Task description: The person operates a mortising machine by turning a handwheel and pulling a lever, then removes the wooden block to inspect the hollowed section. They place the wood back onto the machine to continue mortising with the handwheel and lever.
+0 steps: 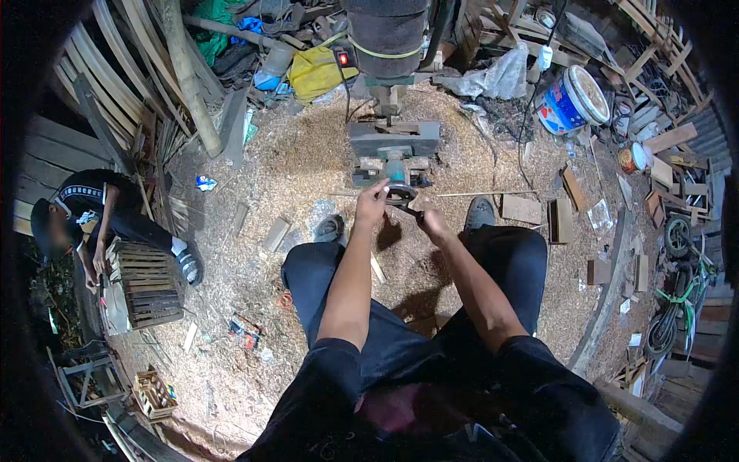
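Between my knees, a dark round handwheel [400,195] sits at the front of a machine. My left hand [371,203] is closed on the wheel's left rim. My right hand [434,224] is closed around the wheel's dark handle on the lower right. Behind the wheel is a green cylindrical housing [395,169] below a metal vise [394,140]. A piece of wood appears to lie along the vise jaws, though its details are small. Above it hangs the tool head [389,100], under a large dark motor body [387,35].
Wood shavings [300,146] cover the floor. Wood blocks [521,209] lie on the right, near a paint bucket [573,100]. A yellow sack [317,73] lies behind on the left. Another person [104,208] sits at the far left by a slatted wooden crate [150,281].
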`<control>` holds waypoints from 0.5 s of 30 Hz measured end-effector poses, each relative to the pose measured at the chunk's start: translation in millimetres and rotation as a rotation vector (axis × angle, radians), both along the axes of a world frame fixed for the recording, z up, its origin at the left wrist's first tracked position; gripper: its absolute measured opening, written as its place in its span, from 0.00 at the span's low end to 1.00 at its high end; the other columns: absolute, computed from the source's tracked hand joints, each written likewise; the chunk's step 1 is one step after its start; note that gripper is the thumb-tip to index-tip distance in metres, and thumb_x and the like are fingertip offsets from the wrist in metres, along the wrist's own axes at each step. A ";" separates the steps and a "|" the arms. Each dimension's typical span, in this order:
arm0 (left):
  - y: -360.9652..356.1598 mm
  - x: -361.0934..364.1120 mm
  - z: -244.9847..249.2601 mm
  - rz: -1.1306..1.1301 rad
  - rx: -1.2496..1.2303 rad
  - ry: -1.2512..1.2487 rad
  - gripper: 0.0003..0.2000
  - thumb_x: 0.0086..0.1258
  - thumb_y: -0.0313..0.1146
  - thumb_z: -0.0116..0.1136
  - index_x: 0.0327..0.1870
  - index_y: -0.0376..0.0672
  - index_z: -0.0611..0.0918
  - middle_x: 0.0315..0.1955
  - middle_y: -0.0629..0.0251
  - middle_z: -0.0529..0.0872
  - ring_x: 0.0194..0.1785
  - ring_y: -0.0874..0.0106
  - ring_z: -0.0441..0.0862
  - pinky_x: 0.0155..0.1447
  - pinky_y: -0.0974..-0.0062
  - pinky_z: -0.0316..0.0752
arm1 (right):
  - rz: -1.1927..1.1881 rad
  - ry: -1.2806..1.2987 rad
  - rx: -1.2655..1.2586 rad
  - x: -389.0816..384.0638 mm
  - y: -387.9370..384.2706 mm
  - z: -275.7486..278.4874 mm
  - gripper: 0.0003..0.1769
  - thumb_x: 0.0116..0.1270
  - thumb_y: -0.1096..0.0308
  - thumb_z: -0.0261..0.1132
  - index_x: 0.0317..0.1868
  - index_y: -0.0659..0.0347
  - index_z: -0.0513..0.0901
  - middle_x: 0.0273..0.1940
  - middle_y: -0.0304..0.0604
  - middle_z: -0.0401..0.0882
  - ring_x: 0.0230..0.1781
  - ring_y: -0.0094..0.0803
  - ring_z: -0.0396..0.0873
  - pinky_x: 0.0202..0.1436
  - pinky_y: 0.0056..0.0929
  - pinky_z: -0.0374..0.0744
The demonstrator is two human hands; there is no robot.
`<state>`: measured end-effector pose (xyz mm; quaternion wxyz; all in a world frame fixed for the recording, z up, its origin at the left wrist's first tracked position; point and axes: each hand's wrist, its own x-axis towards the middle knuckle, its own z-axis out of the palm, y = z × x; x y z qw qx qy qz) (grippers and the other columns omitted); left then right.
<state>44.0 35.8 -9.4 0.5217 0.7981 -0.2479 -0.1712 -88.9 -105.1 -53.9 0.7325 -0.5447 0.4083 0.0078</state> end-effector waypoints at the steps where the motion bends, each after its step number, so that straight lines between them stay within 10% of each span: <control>1: 0.4 1.9 0.2 0.015 0.010 0.029 0.14 0.73 0.31 0.58 0.58 0.44 0.83 0.56 0.52 0.84 0.63 0.59 0.80 0.67 0.68 0.71 | 0.061 0.040 -0.034 3.2 6.6 9.3 0.31 0.77 0.39 0.47 0.44 0.61 0.79 0.31 0.37 0.75 0.29 0.28 0.72 0.33 0.29 0.70; 10: 2.9 5.1 -16.8 -0.014 0.008 -0.015 0.16 0.77 0.36 0.55 0.62 0.48 0.81 0.55 0.52 0.85 0.60 0.68 0.81 0.65 0.72 0.71 | 0.205 0.174 -0.143 5.7 -3.0 10.0 0.41 0.77 0.35 0.42 0.59 0.69 0.79 0.57 0.61 0.80 0.58 0.54 0.78 0.64 0.43 0.72; 11: 2.4 3.8 -11.1 -0.010 0.034 -0.019 0.16 0.77 0.35 0.54 0.63 0.47 0.81 0.57 0.51 0.84 0.61 0.66 0.80 0.66 0.72 0.70 | 0.279 0.309 -0.581 10.3 -1.7 25.5 0.42 0.75 0.34 0.43 0.56 0.70 0.80 0.55 0.65 0.80 0.57 0.61 0.78 0.61 0.47 0.74; 15: -8.4 19.1 13.2 0.042 -0.108 0.000 0.17 0.77 0.35 0.53 0.60 0.36 0.80 0.54 0.49 0.85 0.61 0.58 0.81 0.68 0.66 0.70 | 0.028 -0.021 -0.828 38.6 -37.6 104.9 0.44 0.75 0.33 0.42 0.54 0.73 0.79 0.52 0.72 0.78 0.58 0.65 0.76 0.62 0.51 0.71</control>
